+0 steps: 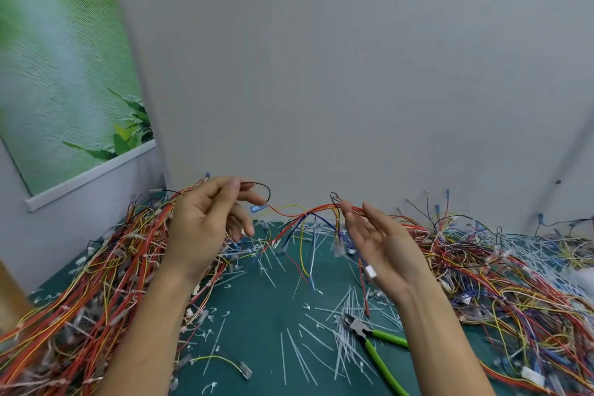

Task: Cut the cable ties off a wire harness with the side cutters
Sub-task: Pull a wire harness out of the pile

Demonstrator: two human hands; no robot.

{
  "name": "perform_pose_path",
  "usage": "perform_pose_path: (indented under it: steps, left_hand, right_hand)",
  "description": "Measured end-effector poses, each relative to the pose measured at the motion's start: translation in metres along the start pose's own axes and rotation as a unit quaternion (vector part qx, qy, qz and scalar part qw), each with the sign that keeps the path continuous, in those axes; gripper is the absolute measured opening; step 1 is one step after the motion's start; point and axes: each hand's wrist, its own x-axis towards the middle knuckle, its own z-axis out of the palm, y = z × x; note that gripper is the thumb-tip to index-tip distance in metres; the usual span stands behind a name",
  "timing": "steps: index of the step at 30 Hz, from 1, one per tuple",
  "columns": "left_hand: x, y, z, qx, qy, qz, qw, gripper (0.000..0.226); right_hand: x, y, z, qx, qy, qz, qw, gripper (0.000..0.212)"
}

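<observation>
A wire harness (pixel 302 219) of red, yellow, blue and black wires hangs between my two raised hands above the green mat. My left hand (pixel 205 222) pinches a black wire loop between thumb and forefinger, its other fingers loosely spread. My right hand (pixel 379 241) is palm up, with its fingertips pinching the harness's right end. White connectors dangle below that hand. The side cutters (pixel 369 336), with lime-green handles, lie on the mat under my right forearm, untouched by either hand.
Big heaps of harnesses cover the mat (pixel 273 315) on the left (pixel 96 292) and on the right (pixel 501 283). Several cut white cable ties (pixel 340 315) litter the middle. A short yellow wire with connectors (pixel 225 363) lies near the front. A grey wall stands close behind.
</observation>
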Motion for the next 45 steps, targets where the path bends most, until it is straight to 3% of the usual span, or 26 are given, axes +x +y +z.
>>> perform_pose_path:
  steps: [5,8,12,14,16,18,19,23,28,33,35,37,40,42,43,44,45]
  left_hand:
    - [-0.002,0.002,0.009,-0.003,-0.086,-0.003,0.996,0.029]
    - [-0.003,0.002,0.008,0.035,-0.102,0.029,0.994,0.025]
    - [-0.002,0.003,-0.002,0.051,-0.093,0.044,0.993,0.017]
    - [-0.001,0.002,-0.011,0.108,-0.094,0.025,0.989,0.014]
    - [0.002,-0.002,-0.023,0.219,-0.123,-0.022,0.968,0.026]
    - [0.004,-0.01,-0.034,0.321,-0.178,-0.093,0.925,0.031]
    - [0.005,-0.014,-0.039,0.354,-0.205,-0.132,0.903,0.032]
    - [0.006,-0.023,-0.061,0.35,-0.258,-0.267,0.86,0.034]
    - [0.008,-0.02,-0.083,0.389,-0.228,-0.272,0.85,0.012]
    - [0.005,-0.021,-0.077,0.431,-0.268,-0.32,0.8,0.009]
    - [0.006,-0.021,-0.072,0.446,-0.233,-0.301,0.81,0.009]
    - [0.008,-0.02,-0.07,0.442,-0.17,-0.231,0.85,0.012]
    - [0.012,-0.02,-0.073,0.412,-0.037,-0.001,0.911,0.019]
    - [0.014,-0.018,-0.073,0.4,0.035,0.148,0.904,0.02]
    - [0.013,-0.019,-0.072,0.397,0.054,0.188,0.897,0.02]
    - [0.014,-0.02,-0.071,0.394,0.061,0.185,0.898,0.019]
    - [0.014,-0.022,-0.07,0.392,0.059,0.132,0.908,0.018]
  right_hand:
    - [-0.002,0.015,0.004,-0.112,-0.059,0.032,0.991,0.026]
    - [0.0,0.02,0.004,-0.162,-0.044,0.045,0.985,0.03]
    - [0.003,0.011,0.001,-0.103,0.007,0.027,0.994,0.013]
    - [0.003,-0.003,-0.002,-0.036,0.021,0.001,0.999,0.03]
    - [0.002,-0.018,-0.005,0.009,0.016,-0.027,0.999,0.026]
    - [0.001,-0.028,-0.007,0.025,0.007,-0.045,0.999,0.008]
    - [0.001,-0.031,-0.008,0.026,0.001,-0.049,0.998,0.008]
    - [0.003,-0.032,-0.011,0.017,0.005,-0.053,0.998,0.013]
    - [0.007,-0.035,-0.016,0.025,0.047,-0.064,0.997,0.011]
    - [0.008,-0.036,-0.022,0.024,0.058,-0.061,0.996,0.014]
    - [0.008,-0.037,-0.023,0.027,0.058,-0.063,0.996,0.014]
    - [0.006,-0.037,-0.022,0.014,0.063,-0.051,0.997,0.005]
    - [0.004,-0.03,-0.016,-0.052,0.037,-0.025,0.998,0.025]
    - [0.001,-0.021,-0.009,-0.108,0.015,-0.001,0.994,0.014]
    - [0.001,-0.016,-0.007,-0.142,0.002,0.01,0.99,0.023]
    - [0.001,-0.012,-0.006,-0.186,-0.004,0.027,0.982,0.029]
    - [0.001,-0.008,-0.004,-0.228,-0.005,0.036,0.973,0.03]
